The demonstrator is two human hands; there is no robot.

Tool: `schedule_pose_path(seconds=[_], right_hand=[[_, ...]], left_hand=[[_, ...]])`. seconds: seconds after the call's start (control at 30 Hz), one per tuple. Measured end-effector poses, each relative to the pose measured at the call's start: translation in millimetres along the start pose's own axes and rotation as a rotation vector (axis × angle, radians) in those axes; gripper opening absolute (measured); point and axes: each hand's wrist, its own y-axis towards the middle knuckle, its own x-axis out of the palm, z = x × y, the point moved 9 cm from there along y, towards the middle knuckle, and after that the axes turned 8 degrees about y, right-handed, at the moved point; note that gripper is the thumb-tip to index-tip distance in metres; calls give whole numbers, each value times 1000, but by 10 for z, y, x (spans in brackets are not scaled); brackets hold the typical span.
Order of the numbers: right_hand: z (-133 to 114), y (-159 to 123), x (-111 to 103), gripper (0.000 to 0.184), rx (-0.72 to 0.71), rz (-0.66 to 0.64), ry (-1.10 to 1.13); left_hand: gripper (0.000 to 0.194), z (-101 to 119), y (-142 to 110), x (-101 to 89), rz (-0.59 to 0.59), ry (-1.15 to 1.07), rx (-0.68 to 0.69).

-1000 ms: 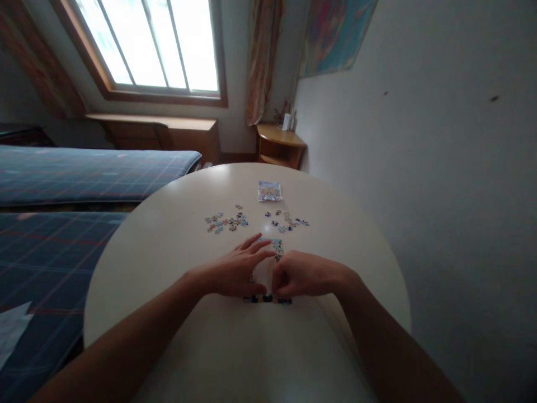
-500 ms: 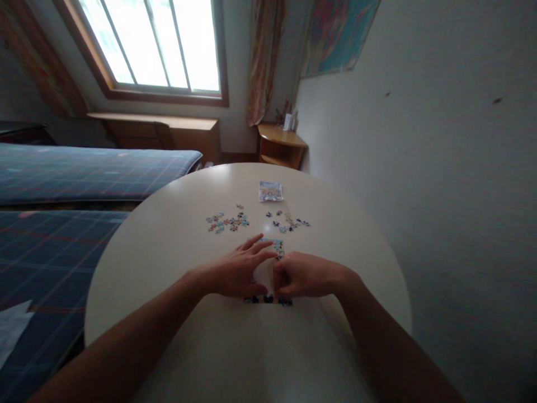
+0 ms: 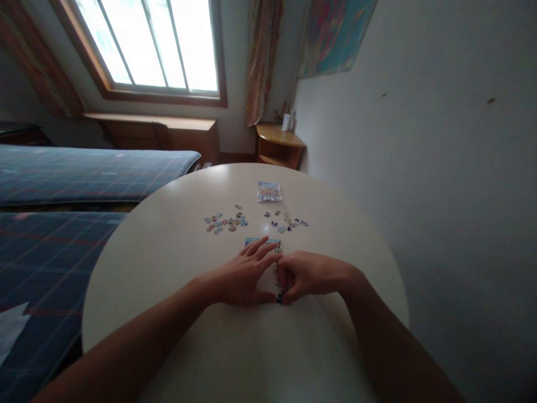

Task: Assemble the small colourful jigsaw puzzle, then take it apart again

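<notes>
Left grip (image 3: 247,275): bare hand, palm down, spread wide, thumb well off the fingers, nothing visibly pinched; it covers most of the partly built multicoloured cardboard jigsaw (image 3: 251,240). Right grip (image 3: 309,273): bare hand, curled, fingers bent toward the thumb with a dark gap between; can't tell from here whether it has hold of anything. It's at the jigsaw's right edge, just beside the left fingertips.

Jigsaw lies flat on the round off-white surface (image 3: 138,257); far edge shows teal, and a dark piece (image 3: 279,298) shows at the near edge between the thumbs.

Rest, left to right: white paper (image 3: 12,330) on a dark-blue plaid mattress (image 3: 62,240). Scattered multicoloured interlocking pieces (image 3: 232,223) beyond the left hand. Flat, squarish, pale blue-and-tan printed packet (image 3: 269,191), farthest back, near the far rim. Second scatter, dark-blue and pale pieces (image 3: 288,223), beyond the right hand. White wall (image 3: 440,196) far right.
</notes>
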Motion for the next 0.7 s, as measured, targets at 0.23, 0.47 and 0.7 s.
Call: schedule_pose_path(seconds=[0.23, 0.47, 0.7], right_hand=[[66, 25, 24, 24, 22, -15, 22], [68, 30, 11, 24, 5, -6, 24], [39, 20, 0, 24, 6, 6, 6]], left_hand=[[85, 7, 1, 4, -25, 24, 2], [84, 3, 1, 12, -24, -3, -15], [94, -63, 15, 59, -35, -37, -134]])
